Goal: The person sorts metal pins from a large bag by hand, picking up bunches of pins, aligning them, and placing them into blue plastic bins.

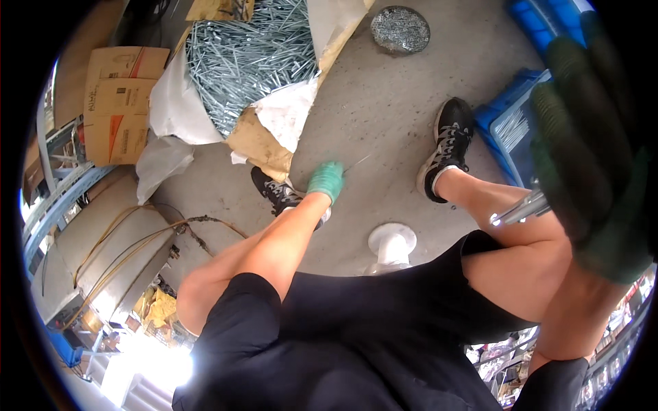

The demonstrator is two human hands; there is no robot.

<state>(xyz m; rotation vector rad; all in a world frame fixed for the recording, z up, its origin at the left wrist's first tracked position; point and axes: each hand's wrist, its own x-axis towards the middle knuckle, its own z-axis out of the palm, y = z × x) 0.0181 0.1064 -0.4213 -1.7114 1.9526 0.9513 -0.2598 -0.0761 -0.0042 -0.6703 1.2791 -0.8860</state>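
My left hand [327, 179], in a green glove, is low over the floor beside my left shoe. Its fingers are closed, and a thin metal rod [358, 162] sticks out from them to the right. My right hand [591, 175], in a dark green glove, is raised close to the camera at the right. From its grip a small bunch of shiny metal rods [524, 208] points left over my right thigh; the fingers partly hide them. Ahead on the left stands a paper-lined box [168, 103] heaped with long silver metal rods [250, 58].
A blue crate [495, 118] with similar rods stands to the right, another blue bin [534, 24] beyond it. A round wire-like disc [400, 30] lies on the floor ahead. Cardboard boxes [118, 113], a metal rack and hoses line the left. A white pedestal [393, 241] stands between my legs.
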